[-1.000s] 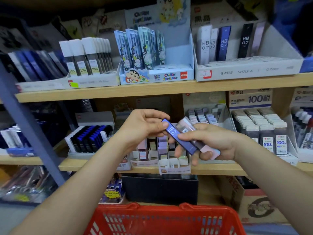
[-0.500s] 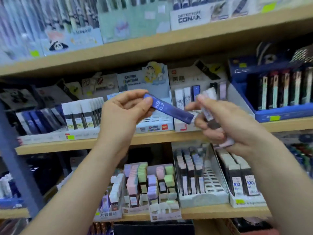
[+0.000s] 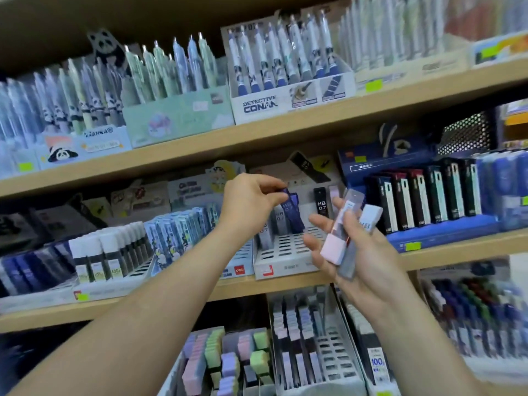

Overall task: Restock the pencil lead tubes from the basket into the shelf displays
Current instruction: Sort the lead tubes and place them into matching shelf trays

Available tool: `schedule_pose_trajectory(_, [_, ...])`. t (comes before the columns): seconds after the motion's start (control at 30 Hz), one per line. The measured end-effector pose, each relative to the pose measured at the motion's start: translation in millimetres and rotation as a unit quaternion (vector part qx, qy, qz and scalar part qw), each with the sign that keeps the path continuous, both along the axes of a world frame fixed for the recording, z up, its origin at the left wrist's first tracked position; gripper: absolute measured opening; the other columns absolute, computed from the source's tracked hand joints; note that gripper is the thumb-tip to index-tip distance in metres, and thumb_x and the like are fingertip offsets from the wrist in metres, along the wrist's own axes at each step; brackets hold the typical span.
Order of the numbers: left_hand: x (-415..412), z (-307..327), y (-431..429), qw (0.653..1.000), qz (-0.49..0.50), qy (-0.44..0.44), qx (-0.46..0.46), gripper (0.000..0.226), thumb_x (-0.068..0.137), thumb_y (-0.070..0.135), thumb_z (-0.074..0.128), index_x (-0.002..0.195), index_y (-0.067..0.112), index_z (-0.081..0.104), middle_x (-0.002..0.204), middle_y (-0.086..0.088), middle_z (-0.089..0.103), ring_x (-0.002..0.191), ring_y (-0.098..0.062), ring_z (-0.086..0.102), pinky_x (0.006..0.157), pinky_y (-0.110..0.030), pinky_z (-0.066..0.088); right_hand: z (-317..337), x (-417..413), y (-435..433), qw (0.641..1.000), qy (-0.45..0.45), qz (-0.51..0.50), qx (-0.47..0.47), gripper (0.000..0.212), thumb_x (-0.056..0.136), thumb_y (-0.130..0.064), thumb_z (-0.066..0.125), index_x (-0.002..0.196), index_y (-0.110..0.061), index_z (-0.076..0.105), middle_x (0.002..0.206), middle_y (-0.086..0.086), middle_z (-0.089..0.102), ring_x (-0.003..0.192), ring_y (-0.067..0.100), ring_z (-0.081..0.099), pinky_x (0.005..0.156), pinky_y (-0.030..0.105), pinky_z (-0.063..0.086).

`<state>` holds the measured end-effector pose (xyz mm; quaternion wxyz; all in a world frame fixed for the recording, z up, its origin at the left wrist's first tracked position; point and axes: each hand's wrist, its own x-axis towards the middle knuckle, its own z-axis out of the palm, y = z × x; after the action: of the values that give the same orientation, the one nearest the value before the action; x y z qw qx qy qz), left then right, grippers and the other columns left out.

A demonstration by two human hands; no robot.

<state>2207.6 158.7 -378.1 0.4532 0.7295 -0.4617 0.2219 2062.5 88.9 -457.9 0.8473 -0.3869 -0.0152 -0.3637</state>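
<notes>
– Pencil lead tube (image 3: 293, 214), the dark blue one: why grab it by the very top? The left hand (image 3: 251, 204) pinches the cap end between thumb and fingertips, and the tube hangs near upright with its foot down in the white display tray (image 3: 288, 247) on the middle shelf (image 3: 285, 287).

– Pretty sure it's because those slots are tight. A grip up top leaves the fingers clear of the grey tubes (image 3: 278, 220) just beside it, so the bottom can drop straight in. Can't tell if it's seated, it's a bit blurry. The black tube (image 3: 321, 202) in the back row reads HB 0.7, so it looks like the right tray.

– And the other hand?

– The right hand (image 3: 371, 264) is palm up, fingers mostly spread, thumb pinning the spare tubes (image 3: 350, 252) across the palm: one pink-capped, one smoky grey, one white. Basically a holding rack, I'd guess to save trips to the basket, which isn't in shot. They're all slim, flat-sided, glossy hard plastic, so probably slippery when stacked. The tray is a rigid white grid.
</notes>
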Motion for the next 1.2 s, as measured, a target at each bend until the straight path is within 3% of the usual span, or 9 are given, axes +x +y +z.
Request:
schedule_pose_trajectory(0.13, [3.1, -0.4, -3.9, 0.999, 0.029, -0.012, 0.037, 0.023, 0.080, 0.019, 0.077, 0.103, 0.018, 0.076, 0.097, 0.004, 0.074, 0.086, 0.000, 0.061, 0.081, -0.013, 0.044, -2.6, 0.0, -5.6, 1.000, 0.014, -0.004, 0.020, 0.029, 0.102, -0.030, 0.046, 0.124, -0.018, 0.059, 0.089, 0.012, 0.076, 0.057, 0.018, 0.067, 0.044, 0.023, 0.052])
schedule_pose_trajectory(0.37, [7.7, 6.3, -13.2, 0.995, 0.036, -0.049, 0.085, 0.020, 0.090, 0.018, 0.066, 0.108, 0.017, 0.074, 0.111, 0.001, 0.072, 0.106, -0.005, 0.059, 0.091, -0.014, 0.037, -4.7, -2.2, -9.0, 1.000, 0.021, 0.013, 0.008, 0.026, 0.103, -0.018, 0.043, 0.123, -0.009, 0.057, 0.095, 0.017, 0.075, 0.057, 0.016, 0.067, 0.044, 0.021, 0.053])
schedule_pose_trajectory(0.57, [10.3, 7.0, -26.9, 0.980, 0.072, -0.102, 0.152, 0.020, 0.091, 0.015, 0.064, 0.109, 0.016, 0.074, 0.114, 0.001, 0.070, 0.107, -0.008, 0.060, 0.088, -0.012, 0.036, -6.1, 1.2, -4.4, 0.998, 0.034, -0.044, -0.031, 0.025, 0.096, -0.021, 0.055, 0.119, -0.012, 0.059, 0.091, 0.013, 0.076, 0.051, 0.011, 0.060, 0.036, 0.014, 0.036])
schedule_pose_trajectory(0.7, [12.7, 8.3, -28.1, 0.970, 0.103, -0.158, 0.156, 0.017, 0.088, 0.016, 0.067, 0.103, 0.021, 0.075, 0.105, 0.003, 0.072, 0.099, -0.010, 0.062, 0.085, -0.020, 0.045, -6.8, 3.8, -2.4, 0.996, 0.038, -0.068, -0.051, 0.025, 0.091, -0.021, 0.062, 0.114, -0.010, 0.063, 0.087, 0.015, 0.075, 0.049, 0.011, 0.054, 0.038, 0.015, 0.035])
schedule_pose_trajectory(0.8, [9.5, 7.0, -26.4, 0.958, 0.103, -0.195, 0.183, 0.021, 0.092, 0.022, 0.062, 0.109, 0.023, 0.073, 0.109, 0.003, 0.072, 0.102, -0.015, 0.063, 0.090, -0.031, 0.050, -6.9, 4.3, -1.8, 0.995, 0.050, -0.068, -0.060, 0.019, 0.093, -0.020, 0.061, 0.109, -0.010, 0.066, 0.088, 0.015, 0.076, 0.050, 0.011, 0.054, 0.040, 0.015, 0.038])
schedule_pose_trajectory(0.93, [14.1, 5.3, -22.3, 0.955, 0.093, -0.173, 0.221, 0.029, 0.096, 0.024, 0.054, 0.122, 0.027, 0.066, 0.118, 0.003, 0.068, 0.108, -0.016, 0.060, 0.091, -0.028, 0.047, -6.8, 2.9, -2.8, 0.994, 0.063, -0.060, -0.070, 0.014, 0.095, -0.011, 0.058, 0.105, -0.009, 0.068, 0.091, 0.015, 0.076, 0.053, 0.014, 0.054, 0.039, 0.015, 0.037])
schedule_pose_trajectory(1.0, [15.5, 4.6, -19.4, 0.953, 0.094, -0.169, 0.234, 0.032, 0.097, 0.029, 0.050, 0.126, 0.029, 0.062, 0.126, 0.002, 0.065, 0.118, -0.020, 0.056, 0.099, -0.036, 0.046, -6.9, 2.7, -4.2, 0.993, 0.068, -0.057, -0.075, 0.017, 0.094, -0.006, 0.056, 0.106, -0.009, 0.068, 0.091, 0.015, 0.075, 0.053, 0.014, 0.053, 0.037, 0.014, 0.034])
schedule_pose_trajectory(1.1, [1.8, 3.9, -8.0, 0.976, 0.048, -0.142, 0.156, 0.032, 0.099, 0.028, 0.047, 0.127, 0.025, 0.062, 0.128, 0.005, 0.063, 0.123, -0.014, 0.053, 0.105, -0.035, 0.042, -10.0, 3.4, -6.6, 0.990, 0.075, -0.060, -0.107, 0.017, 0.094, -0.005, 0.057, 0.107, -0.007, 0.068, 0.091, 0.015, 0.075, 0.051, 0.011, 0.049, 0.035, 0.013, 0.029])
schedule_pose_trajectory(1.2, [-24.6, 2.0, 14.8, 0.994, -0.096, -0.024, 0.052, 0.026, 0.098, 0.024, 0.053, 0.118, 0.019, 0.068, 0.114, 0.007, 0.069, 0.106, -0.001, 0.061, 0.096, -0.027, 0.049, -13.4, 3.9, -6.7, 0.985, 0.080, -0.052, -0.142, 0.016, 0.090, -0.009, 0.063, 0.105, -0.004, 0.069, 0.087, 0.014, 0.075, 0.046, 0.008, 0.047, 0.035, 0.012, 0.026])
